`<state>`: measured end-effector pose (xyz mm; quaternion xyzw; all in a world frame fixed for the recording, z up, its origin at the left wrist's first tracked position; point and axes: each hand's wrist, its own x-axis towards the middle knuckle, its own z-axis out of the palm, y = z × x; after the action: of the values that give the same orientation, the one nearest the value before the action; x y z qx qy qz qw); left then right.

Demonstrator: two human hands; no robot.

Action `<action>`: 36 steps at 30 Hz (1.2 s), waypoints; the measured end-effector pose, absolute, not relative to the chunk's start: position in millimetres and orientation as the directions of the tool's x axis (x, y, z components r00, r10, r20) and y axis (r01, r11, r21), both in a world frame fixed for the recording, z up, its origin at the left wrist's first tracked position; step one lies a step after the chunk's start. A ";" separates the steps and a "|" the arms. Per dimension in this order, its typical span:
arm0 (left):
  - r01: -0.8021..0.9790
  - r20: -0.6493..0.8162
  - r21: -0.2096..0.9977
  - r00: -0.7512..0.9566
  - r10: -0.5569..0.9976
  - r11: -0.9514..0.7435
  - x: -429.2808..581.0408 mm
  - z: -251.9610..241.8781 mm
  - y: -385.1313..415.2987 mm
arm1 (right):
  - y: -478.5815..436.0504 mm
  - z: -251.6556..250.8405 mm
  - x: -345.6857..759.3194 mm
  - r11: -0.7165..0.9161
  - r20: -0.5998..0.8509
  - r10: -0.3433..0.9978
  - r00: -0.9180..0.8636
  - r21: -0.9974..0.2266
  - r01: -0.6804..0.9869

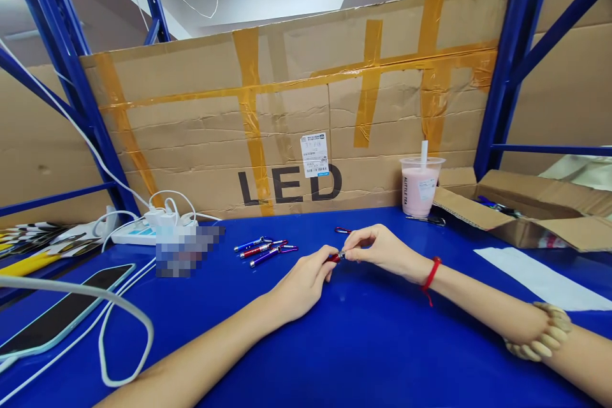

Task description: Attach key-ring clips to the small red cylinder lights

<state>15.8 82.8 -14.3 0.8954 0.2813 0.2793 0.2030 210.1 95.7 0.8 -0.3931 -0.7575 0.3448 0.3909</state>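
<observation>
My left hand (301, 284) is closed around a small red keychain penlight (333, 259), mostly covered by the fingers. My right hand (375, 247) meets it at the fingertips, pinching a small silver metal piece (341, 255) at the penlight's end. Whether the two parts are joined, I cannot tell. Left of my hands lie a blue penlight (249, 245), a red penlight (261, 249) and a purple penlight (268, 257) with clips, side by side on the blue table (354, 344). A red carabiner clip (343, 230) rests just behind my right fingers.
A cup of pink drink (419, 188) stands at the back right, beside an open cardboard box (521, 229). White paper (545, 277) lies to the right. On the left are a phone (67, 309), white cables (150, 331) and a power strip (136, 234). Cardboard (210, 140) walls the back.
</observation>
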 end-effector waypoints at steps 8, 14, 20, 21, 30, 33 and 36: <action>0.389 0.396 0.499 0.693 0.603 -0.774 13.3 -12.7 78.7 | 95.8 4.0 214.5 0.424 0.247 0.876 -0.415 -0.805 0.416; 0.450 0.350 0.441 0.711 0.610 -0.777 14.1 -12.4 72.8 | 93.5 3.6 214.5 0.452 0.221 0.850 -0.479 -0.774 0.445; 0.497 0.338 0.410 0.696 0.634 -0.764 14.3 -13.5 74.3 | 84.8 5.4 209.3 0.479 0.254 0.851 -0.460 -0.737 0.478; 0.497 0.348 0.400 0.695 0.629 -0.770 14.1 -13.7 74.6 | 83.7 5.6 208.7 0.489 0.263 0.849 -0.458 -0.720 0.492; 0.446 0.447 0.392 0.672 0.591 -0.804 11.7 -16.4 78.1 | 82.9 5.6 207.4 0.430 0.208 0.872 -0.443 -0.756 0.493; 0.412 0.484 0.396 0.665 0.568 -0.820 11.6 -16.7 79.2 | 83.4 5.8 207.2 0.405 0.175 0.873 -0.455 -0.780 0.477; 0.419 0.512 0.389 0.642 0.571 -0.820 12.3 -16.8 79.2 | 83.4 6.2 206.5 0.379 0.166 0.882 -0.441 -0.806 0.455</action>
<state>12.3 79.2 -16.8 0.8984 0.2754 0.3210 0.1182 206.5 83.4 6.2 -0.4326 -0.7726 0.3513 0.3042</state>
